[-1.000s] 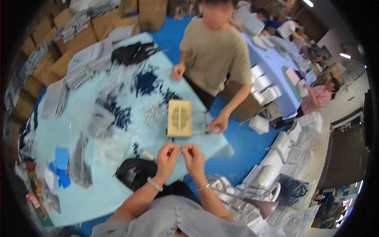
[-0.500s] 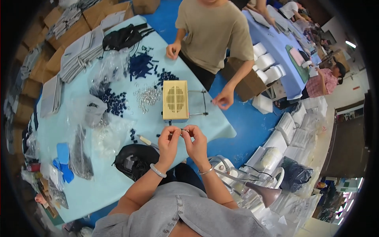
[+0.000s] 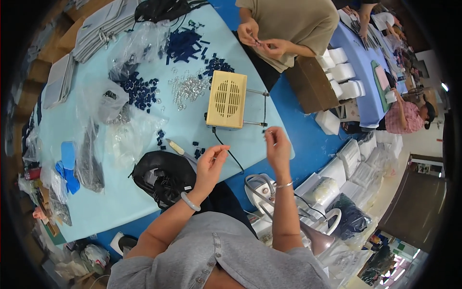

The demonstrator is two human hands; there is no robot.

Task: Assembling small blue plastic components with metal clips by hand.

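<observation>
My left hand (image 3: pixel 211 164) is over the near edge of the table, fingers drawn together toward the thumb. Whether anything is between its fingertips is hidden. Farther right, my right hand (image 3: pixel 277 151) pinches a small dark piece (image 3: pixel 264 131), too small to make out fully. That piece is just below the end of a metal rod frame (image 3: pixel 265 108) sticking out from a cream box-shaped device with a slotted grille (image 3: pixel 226 98). A black cord (image 3: pixel 230 151) runs from the device between my hands.
Navy strips (image 3: pixel 185 45), navy pieces (image 3: pixel 139 90) and clear rings (image 3: pixel 185 89) lie in piles on the pale table (image 3: pixel 110 192). A yellow-handled tool (image 3: pixel 175 147) and black bag (image 3: pixel 161 178) are near my left arm. Across the table, a person (image 3: pixel 288 29) handles something small.
My hands have come apart; the right moved right toward the rod frame with the small dark piece. The person opposite has brought both hands together. The view has shifted.
</observation>
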